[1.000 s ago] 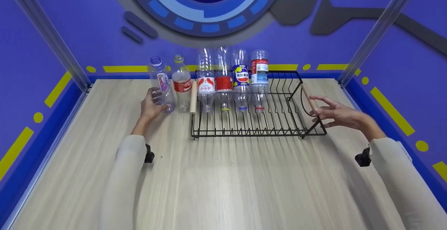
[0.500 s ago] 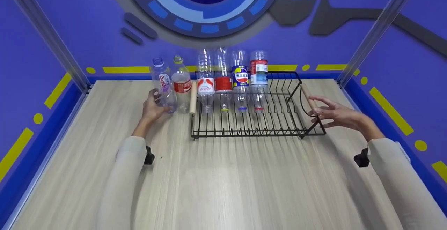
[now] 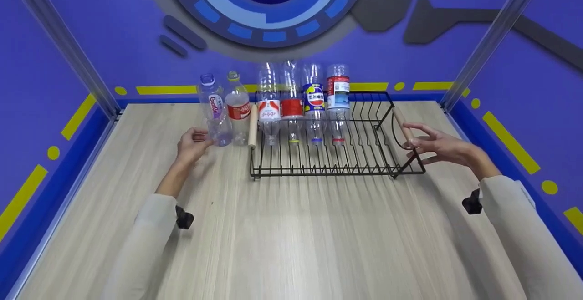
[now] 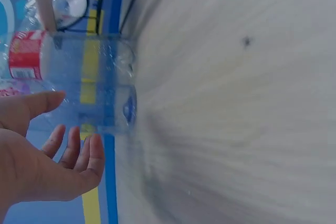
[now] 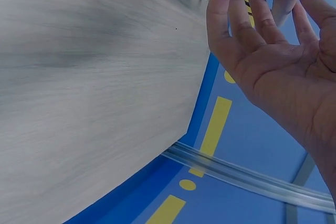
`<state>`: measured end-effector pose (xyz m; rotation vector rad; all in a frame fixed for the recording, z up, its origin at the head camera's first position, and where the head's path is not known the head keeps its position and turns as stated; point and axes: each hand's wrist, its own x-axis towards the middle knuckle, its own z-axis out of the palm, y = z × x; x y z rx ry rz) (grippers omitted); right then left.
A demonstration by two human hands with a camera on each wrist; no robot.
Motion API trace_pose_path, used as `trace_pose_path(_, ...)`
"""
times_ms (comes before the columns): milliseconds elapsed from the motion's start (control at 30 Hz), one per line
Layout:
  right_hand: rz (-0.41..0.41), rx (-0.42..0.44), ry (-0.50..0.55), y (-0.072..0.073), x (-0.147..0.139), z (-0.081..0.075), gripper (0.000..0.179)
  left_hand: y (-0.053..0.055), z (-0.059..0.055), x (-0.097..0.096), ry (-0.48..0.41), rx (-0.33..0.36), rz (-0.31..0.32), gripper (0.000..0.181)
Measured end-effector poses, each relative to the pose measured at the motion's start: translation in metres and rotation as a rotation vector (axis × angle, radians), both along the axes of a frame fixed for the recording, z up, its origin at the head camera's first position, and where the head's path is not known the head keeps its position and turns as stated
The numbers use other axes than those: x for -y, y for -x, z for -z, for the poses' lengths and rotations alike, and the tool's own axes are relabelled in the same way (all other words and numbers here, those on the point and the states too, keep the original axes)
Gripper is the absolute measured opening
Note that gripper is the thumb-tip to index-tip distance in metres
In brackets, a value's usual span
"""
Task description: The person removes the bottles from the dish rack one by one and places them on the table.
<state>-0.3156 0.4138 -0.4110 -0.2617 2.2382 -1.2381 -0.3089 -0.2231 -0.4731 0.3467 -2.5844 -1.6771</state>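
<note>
My left hand point(image 3: 192, 145) is beside a clear plastic bottle with a purple-and-white label point(image 3: 215, 106), which stands upright on the table. In the left wrist view, its fingers curve loosely with nothing between them. Right of that bottle stands another clear bottle with a red label point(image 3: 239, 111), next to a black wire rack point(image 3: 319, 171). Several clear bottles with labels point(image 3: 314, 97) stand neck down in the rack's rear row. My right hand point(image 3: 439, 147) touches the rack's right wooden handle point(image 3: 401, 120) with relaxed, spread fingers.
The rack's left wooden handle point(image 3: 253, 127) is close to the red-label bottle. Blue printed panels point(image 3: 150, 68) enclose the pale wooden table point(image 3: 291, 241) at the back and both sides. Metal posts point(image 3: 496, 40) stand at the rear corners.
My left hand has let go of the purple-label bottle and drawn back left. That bottle has shifted slightly right, closer to the red-label bottle. My right hand stays at the handle.
</note>
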Motion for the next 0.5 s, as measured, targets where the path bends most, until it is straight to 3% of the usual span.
trace_pose_path(133, 0.006, 0.001, -0.001, 0.000, 0.001, 0.000, 0.067, -0.013, -0.007, -0.007, -0.045, 0.024, 0.115, 0.042)
trace_pose_path(267, 0.003, -0.001, -0.007, 0.000, 0.001, 0.001, 0.068, -0.023, -0.012, -0.016, -0.093, -0.019, 0.227, 0.041)
trace_pose_path(500, 0.007, 0.002, -0.014, 0.000, 0.002, 0.001, 0.068, -0.027, -0.017, -0.032, -0.139, -0.045, 0.363, 0.051)
